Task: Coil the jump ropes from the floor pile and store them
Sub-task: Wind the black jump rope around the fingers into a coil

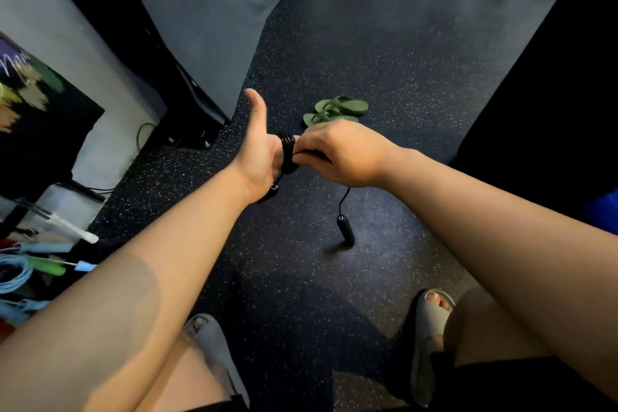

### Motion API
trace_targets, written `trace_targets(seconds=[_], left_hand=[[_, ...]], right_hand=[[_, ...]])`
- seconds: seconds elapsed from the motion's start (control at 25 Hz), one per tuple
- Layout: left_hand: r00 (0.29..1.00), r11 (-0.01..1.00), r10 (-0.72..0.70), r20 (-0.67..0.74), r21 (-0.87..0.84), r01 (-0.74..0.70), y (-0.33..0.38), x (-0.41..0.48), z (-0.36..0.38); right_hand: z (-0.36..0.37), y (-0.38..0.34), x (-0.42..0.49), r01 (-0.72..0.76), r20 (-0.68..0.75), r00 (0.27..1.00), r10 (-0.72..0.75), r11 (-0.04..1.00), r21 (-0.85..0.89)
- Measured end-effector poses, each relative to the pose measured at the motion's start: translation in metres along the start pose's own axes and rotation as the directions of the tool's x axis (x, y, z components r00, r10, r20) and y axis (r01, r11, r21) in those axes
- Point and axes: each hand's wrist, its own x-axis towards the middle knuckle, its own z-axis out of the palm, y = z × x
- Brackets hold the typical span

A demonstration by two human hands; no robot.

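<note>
A black jump rope [287, 148] is wound in several loops around my left hand [259, 147], whose thumb points up; its fingers are hidden behind the coil. One black handle [273, 188] pokes out below that palm. My right hand [337, 154] pinches the rope right beside the coil. From it a short length of cord drops to the second black handle [346, 231], which hangs just above the speckled floor [384, 84]. A pile of light blue and green ropes [30, 266] lies on the floor at the left edge.
A pair of green sandals [336, 110] lies on the floor beyond my hands. A black rack post [140, 43] stands at the left and a dark panel [551, 94] at the right. My feet in grey slides [429, 328] are at the bottom.
</note>
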Motion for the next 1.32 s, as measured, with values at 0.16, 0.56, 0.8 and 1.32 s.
trace_targets(seconds=[0.16, 0.56, 0.8, 1.32], left_hand=[[0.991, 0.840, 0.021, -0.133, -0.535, -0.089, 0.005, 0.012, -0.027], [0.953, 0.500, 0.274, -0.127, -0.828, -0.254, 0.024, 0.013, -0.027], [0.980, 0.881, 0.072, -0.186, -0.448, -0.150, -0.006, 0.037, -0.036], [0.895, 0.968, -0.204, 0.398, 0.218, 0.123, 0.008, 0.001, -0.018]], right_hand=[[0.007, 0.004, -0.005, -0.137, 0.199, 0.965, 0.170, 0.976, -0.169], [0.032, -0.002, -0.005, -0.281, 0.251, 0.910, 0.329, 0.937, -0.208], [0.028, -0.013, -0.002, -0.030, 0.073, 0.996, 0.046, 0.977, -0.210], [-0.007, 0.012, -0.004, -0.092, -0.085, 0.990, 0.108, 0.981, 0.171]])
